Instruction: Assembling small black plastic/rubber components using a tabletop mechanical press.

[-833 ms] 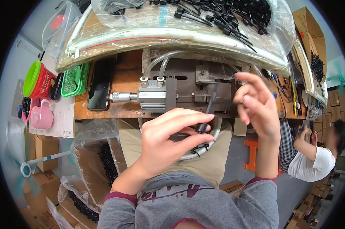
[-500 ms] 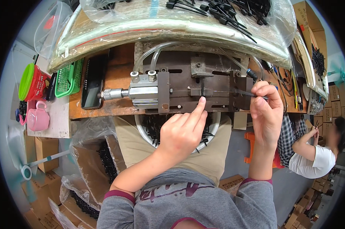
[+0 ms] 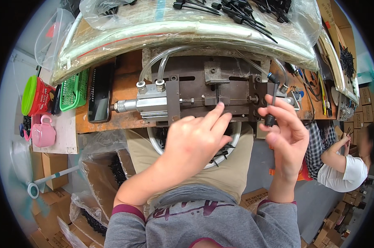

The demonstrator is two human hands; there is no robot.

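Observation:
My left hand (image 3: 199,138) reaches over the front edge of a dark metal fixture (image 3: 236,70). Its index fingertip rests at the near end of a slim black plastic piece (image 3: 218,91) standing crosswise in the fixture's middle block; the other fingers are loosely stretched, gripping nothing. Beside the fixture's right end, my right hand (image 3: 289,138) pinches another black plastic piece with a thick head (image 3: 270,120), its thin stem pointing away from me. A silver air cylinder (image 3: 151,102) lies at the fixture's left end, its rod pointing toward the middle block.
Black pieces (image 3: 244,16) lie on a plastic-covered shelf beyond the fixture. A white-rimmed tub (image 3: 154,142) sits at my lap. Clear air hoses (image 3: 170,51) arch over the fixture. Left are a phone (image 3: 101,95), a green basket (image 3: 73,93) and a pink cup (image 3: 43,133). Another person (image 3: 344,165) sits at right.
The black piece in my right hand has swung from lying sideways to head toward me, and those fingers have spread. The left cylinder's rod has come out toward the middle block.

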